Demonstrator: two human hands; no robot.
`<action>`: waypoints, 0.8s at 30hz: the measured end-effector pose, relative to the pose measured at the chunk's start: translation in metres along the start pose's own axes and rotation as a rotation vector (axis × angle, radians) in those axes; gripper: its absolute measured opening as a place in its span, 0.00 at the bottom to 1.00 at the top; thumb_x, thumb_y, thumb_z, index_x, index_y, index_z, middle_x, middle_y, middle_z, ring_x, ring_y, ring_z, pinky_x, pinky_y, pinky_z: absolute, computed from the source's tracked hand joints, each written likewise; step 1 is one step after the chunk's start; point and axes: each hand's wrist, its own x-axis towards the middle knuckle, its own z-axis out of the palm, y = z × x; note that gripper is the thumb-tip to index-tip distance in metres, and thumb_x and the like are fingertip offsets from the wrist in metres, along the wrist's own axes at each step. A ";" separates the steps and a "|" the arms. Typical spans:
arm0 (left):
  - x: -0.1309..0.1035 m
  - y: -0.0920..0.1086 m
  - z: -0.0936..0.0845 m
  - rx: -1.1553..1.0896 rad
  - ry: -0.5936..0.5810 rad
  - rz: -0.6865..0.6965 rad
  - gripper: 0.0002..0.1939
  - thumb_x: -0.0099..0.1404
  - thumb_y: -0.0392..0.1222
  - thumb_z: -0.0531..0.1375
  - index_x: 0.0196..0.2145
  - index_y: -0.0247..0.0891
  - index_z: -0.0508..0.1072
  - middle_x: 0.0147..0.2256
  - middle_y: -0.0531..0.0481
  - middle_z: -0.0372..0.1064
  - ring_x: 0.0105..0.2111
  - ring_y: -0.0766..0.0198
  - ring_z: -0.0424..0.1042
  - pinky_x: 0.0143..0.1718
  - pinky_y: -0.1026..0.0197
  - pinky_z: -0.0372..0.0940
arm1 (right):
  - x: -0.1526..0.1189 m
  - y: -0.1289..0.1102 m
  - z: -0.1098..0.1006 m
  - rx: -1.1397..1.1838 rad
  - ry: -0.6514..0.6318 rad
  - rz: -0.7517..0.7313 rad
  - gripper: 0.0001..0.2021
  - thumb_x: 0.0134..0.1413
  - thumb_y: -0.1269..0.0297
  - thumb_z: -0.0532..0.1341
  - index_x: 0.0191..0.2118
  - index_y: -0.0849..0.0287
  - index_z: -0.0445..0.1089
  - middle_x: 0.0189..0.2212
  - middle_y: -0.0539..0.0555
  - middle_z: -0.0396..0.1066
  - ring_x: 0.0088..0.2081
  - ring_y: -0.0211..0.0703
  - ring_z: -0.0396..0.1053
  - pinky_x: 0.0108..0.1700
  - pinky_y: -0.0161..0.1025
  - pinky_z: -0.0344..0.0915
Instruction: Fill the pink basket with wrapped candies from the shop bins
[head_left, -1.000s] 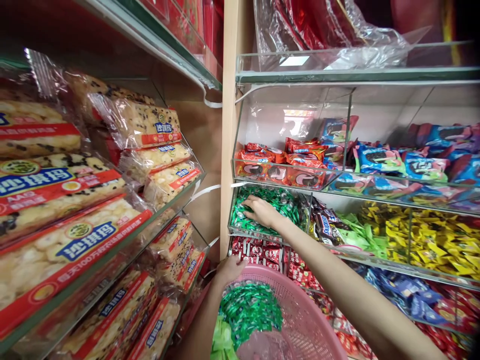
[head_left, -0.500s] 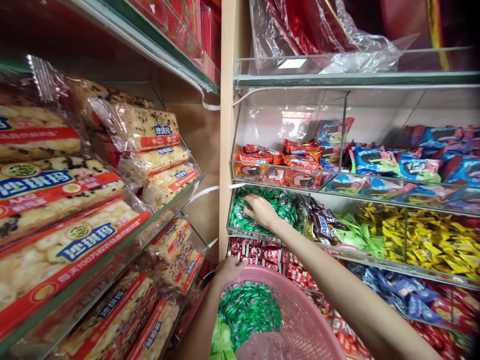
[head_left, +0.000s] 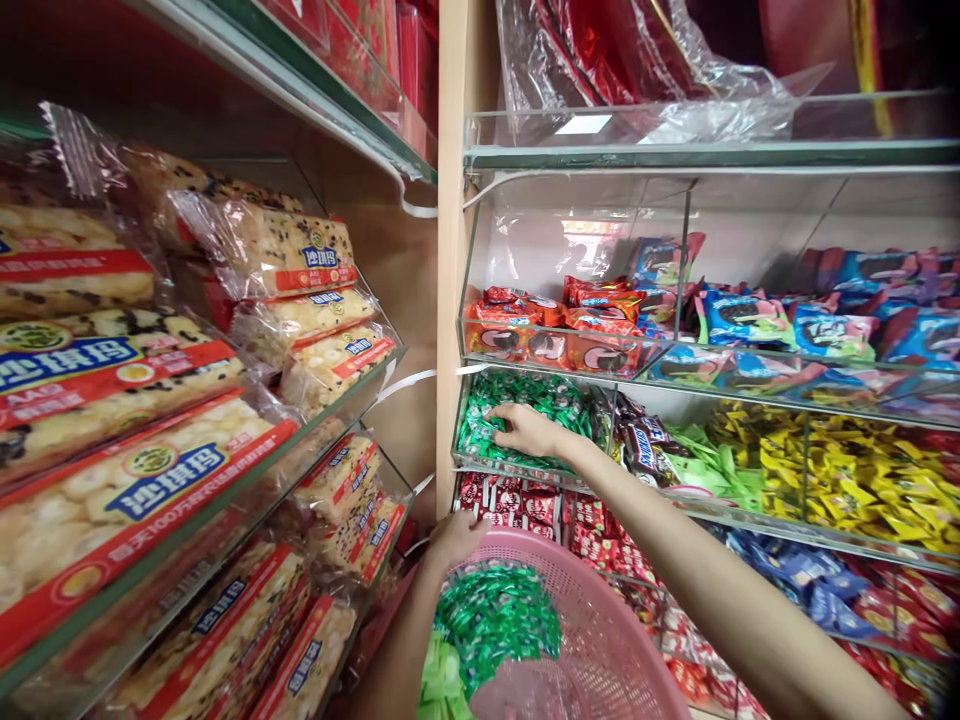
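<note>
At the corner of the shelves, my left hand grips the far rim of a pink plastic basket. Inside the basket lie a heap of green-wrapped candies and some light green packets. My right hand reaches into a clear shelf bin and rests on the green-wrapped candies there. Its thumb and fingers are slightly curled and apart, touching the top of the pile, with no candy visibly held.
Packaged snack bars fill the tilted shelves at left. Right of the green candies are Snickers bars and yellow-wrapped candies. Red packets sit below. A glass shelf edge runs above; a wooden post stands at the corner.
My right hand has shifted slightly right and lower over the green candies. My left hand and the basket have hardly moved.
</note>
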 end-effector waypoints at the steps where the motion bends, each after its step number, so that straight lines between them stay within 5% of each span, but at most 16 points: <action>1: 0.000 0.000 0.000 0.000 0.000 -0.001 0.21 0.59 0.58 0.50 0.22 0.38 0.66 0.19 0.56 0.57 0.21 0.69 0.55 0.23 0.66 0.44 | 0.000 0.000 0.001 -0.009 -0.001 -0.009 0.20 0.46 0.69 0.59 0.48 0.64 0.69 0.38 0.56 0.70 0.29 0.38 0.64 0.35 0.34 0.58; 5: 0.000 0.000 0.000 -0.001 0.000 -0.002 0.21 0.60 0.58 0.50 0.23 0.38 0.66 0.19 0.55 0.58 0.21 0.69 0.55 0.23 0.66 0.44 | -0.001 -0.002 0.005 -0.021 0.004 -0.039 0.20 0.48 0.69 0.60 0.50 0.64 0.68 0.39 0.57 0.68 0.34 0.40 0.65 0.38 0.35 0.59; 10: -0.001 -0.001 0.000 -0.006 -0.002 -0.004 0.22 0.60 0.58 0.49 0.23 0.38 0.67 0.20 0.55 0.60 0.21 0.69 0.56 0.23 0.66 0.45 | -0.002 0.001 0.010 0.082 0.077 0.010 0.30 0.47 0.72 0.61 0.58 0.60 0.55 0.29 0.48 0.66 0.29 0.37 0.61 0.33 0.33 0.59; 24: -0.005 0.002 -0.003 -0.011 -0.007 0.001 0.20 0.61 0.56 0.50 0.24 0.37 0.66 0.21 0.54 0.62 0.23 0.68 0.59 0.24 0.67 0.46 | -0.001 0.006 0.016 0.125 0.180 -0.037 0.10 0.47 0.67 0.64 0.37 0.63 0.68 0.33 0.54 0.70 0.32 0.38 0.65 0.36 0.34 0.61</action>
